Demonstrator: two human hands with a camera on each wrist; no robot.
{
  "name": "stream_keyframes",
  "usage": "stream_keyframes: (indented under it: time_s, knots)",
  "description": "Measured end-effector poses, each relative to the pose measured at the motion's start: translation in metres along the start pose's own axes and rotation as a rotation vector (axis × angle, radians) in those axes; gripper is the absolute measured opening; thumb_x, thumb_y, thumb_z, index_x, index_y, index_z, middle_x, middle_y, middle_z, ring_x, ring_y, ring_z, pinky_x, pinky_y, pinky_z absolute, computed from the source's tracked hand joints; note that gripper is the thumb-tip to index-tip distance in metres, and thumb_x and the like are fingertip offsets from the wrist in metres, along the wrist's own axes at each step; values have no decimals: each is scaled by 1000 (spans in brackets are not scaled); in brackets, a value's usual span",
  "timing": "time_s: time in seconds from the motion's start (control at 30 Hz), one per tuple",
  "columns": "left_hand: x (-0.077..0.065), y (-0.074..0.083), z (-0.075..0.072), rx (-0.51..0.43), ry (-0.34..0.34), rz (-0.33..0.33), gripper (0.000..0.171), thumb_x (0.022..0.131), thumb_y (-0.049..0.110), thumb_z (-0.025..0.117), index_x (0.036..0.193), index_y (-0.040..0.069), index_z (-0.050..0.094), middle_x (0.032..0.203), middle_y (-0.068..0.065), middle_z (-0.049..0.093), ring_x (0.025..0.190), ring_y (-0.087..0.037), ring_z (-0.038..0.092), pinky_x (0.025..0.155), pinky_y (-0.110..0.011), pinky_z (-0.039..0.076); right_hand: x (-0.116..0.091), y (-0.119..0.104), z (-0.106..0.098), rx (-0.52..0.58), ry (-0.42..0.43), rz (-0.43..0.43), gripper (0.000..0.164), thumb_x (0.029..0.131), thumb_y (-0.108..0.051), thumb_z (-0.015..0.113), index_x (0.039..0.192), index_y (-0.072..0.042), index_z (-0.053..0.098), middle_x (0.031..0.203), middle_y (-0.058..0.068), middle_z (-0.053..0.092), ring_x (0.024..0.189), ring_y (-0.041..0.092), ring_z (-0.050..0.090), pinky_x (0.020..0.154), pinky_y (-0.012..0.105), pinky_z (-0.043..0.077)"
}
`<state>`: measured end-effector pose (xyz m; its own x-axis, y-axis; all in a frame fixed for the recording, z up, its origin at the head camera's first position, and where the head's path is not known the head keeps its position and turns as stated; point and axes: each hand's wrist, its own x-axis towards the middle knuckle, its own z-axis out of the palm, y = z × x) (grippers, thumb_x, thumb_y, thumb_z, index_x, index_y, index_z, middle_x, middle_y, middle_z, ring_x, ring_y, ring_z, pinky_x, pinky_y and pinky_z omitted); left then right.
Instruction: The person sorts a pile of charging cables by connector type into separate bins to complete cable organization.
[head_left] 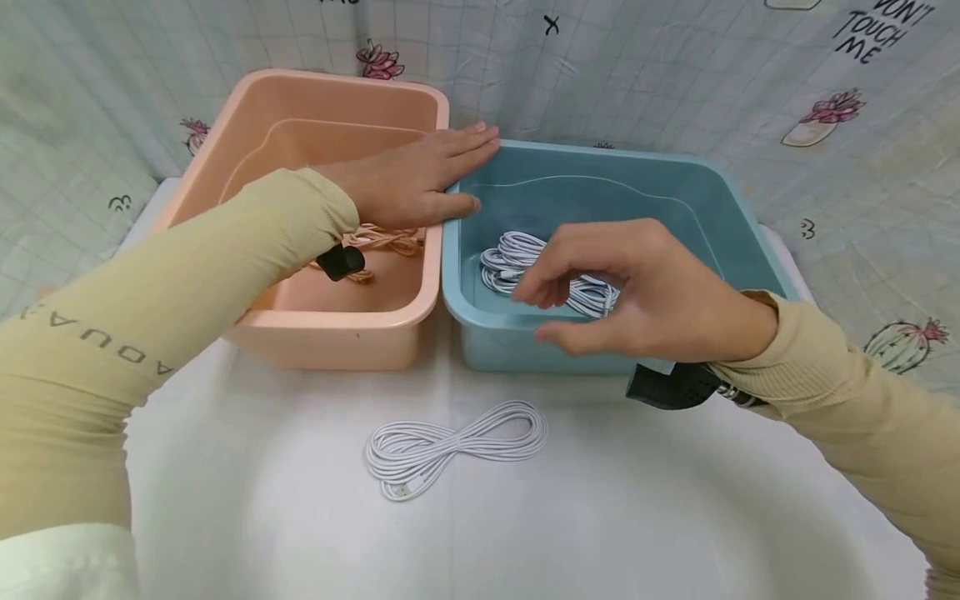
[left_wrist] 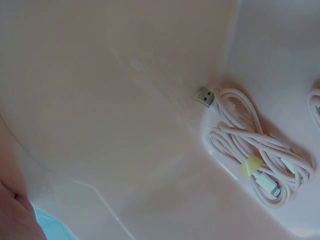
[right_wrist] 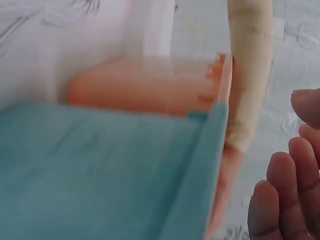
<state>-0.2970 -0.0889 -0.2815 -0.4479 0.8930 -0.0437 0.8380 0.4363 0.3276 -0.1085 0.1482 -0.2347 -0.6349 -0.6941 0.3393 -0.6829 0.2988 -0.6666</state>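
With straight fingers, my left hand [head_left: 420, 179] rests across the touching rims of a peach bin [head_left: 352, 321] and a teal bin [head_left: 517, 321]. My right hand [head_left: 637, 287] hovers above the teal bin's front rim, thumb and fingers apart and loosely bent, holding nothing. Bundled white cables [head_left: 510, 250] lie in the teal bin, partly hidden behind that hand. Inside the peach bin, the left wrist view shows a coiled cable [left_wrist: 260, 142] with a yellow band and a USB plug. A white USB cable [head_left: 457, 442], looped in a figure eight, lies in front of the bins.
Both bins stand side by side on a white-covered table [head_left: 637, 500]. Behind them hangs a patterned cloth [head_left: 510, 75] with cactus drawings. Part of another coil [left_wrist: 315, 105] shows at the edge of the left wrist view.
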Motion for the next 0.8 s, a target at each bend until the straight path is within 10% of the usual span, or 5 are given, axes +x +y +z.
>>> stream_keyframes:
  time_s: [0.27,0.8]
  knots:
    - [0,-1,0,5,2,9,77,105,44,40,167,12,7,177,-7,1,166,-27,-2,136,-48,4,-3,-3,28,-14,-38,-115,29,79,-4,85,104,-13,75,95,-6,72,87,4,62,79,19,55]
    - [-1,0,1,15,-8,-11,78,105,47,38,168,15,4,177,-3,-2,166,-24,-4,136,-48,4,-11,7,89,100,-272,-15,26,87,-12,82,111,-15,75,99,-6,70,91,1,60,82,15,56]
